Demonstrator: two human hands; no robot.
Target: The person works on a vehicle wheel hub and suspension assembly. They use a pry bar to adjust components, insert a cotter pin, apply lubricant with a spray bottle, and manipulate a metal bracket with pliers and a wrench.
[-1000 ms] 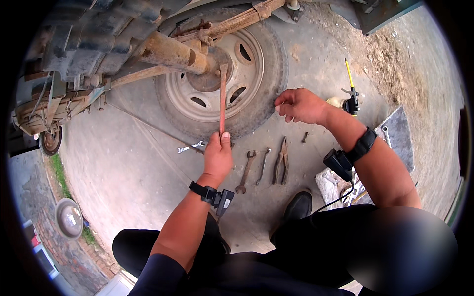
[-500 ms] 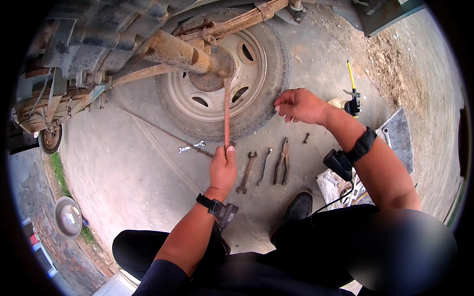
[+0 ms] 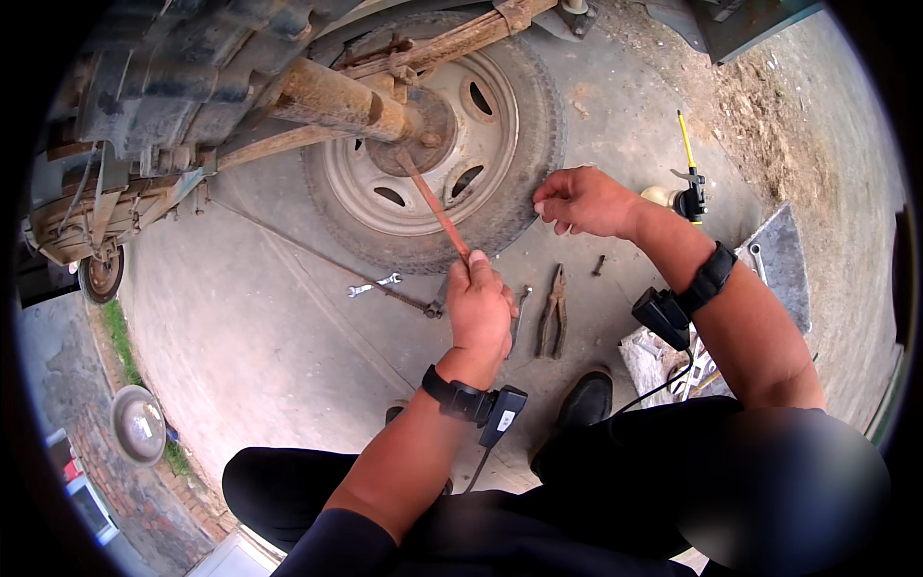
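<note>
My left hand (image 3: 479, 300) grips a long reddish-brown metal bar (image 3: 437, 213). The bar's tip meets the hub (image 3: 411, 139) of the wheel, whose tyre (image 3: 519, 125) lies under a rusty axle (image 3: 341, 101). My right hand (image 3: 577, 202) has curled, pinched fingers beside the tyre's right edge; whatever they may hold is too small to make out. Pliers (image 3: 553, 313), a slim wrench (image 3: 522, 313) and a small bolt (image 3: 599, 265) lie on the floor below. A silver spanner (image 3: 375, 285) and a long rod (image 3: 317, 255) are left of my left hand.
A yellow-topped oil gun (image 3: 690, 197) stands at right by a grey sheet (image 3: 781, 260) and a pale pile of tools (image 3: 649, 363). A vehicle's underside (image 3: 163, 96) fills the upper left. A metal basin (image 3: 137, 426) and a small wheel (image 3: 101, 272) are at far left.
My left hand has moved right and slightly up, so the bar now slants, its tip further left on the hub. The hand now hides the rusty spanner. My right hand has barely moved.
</note>
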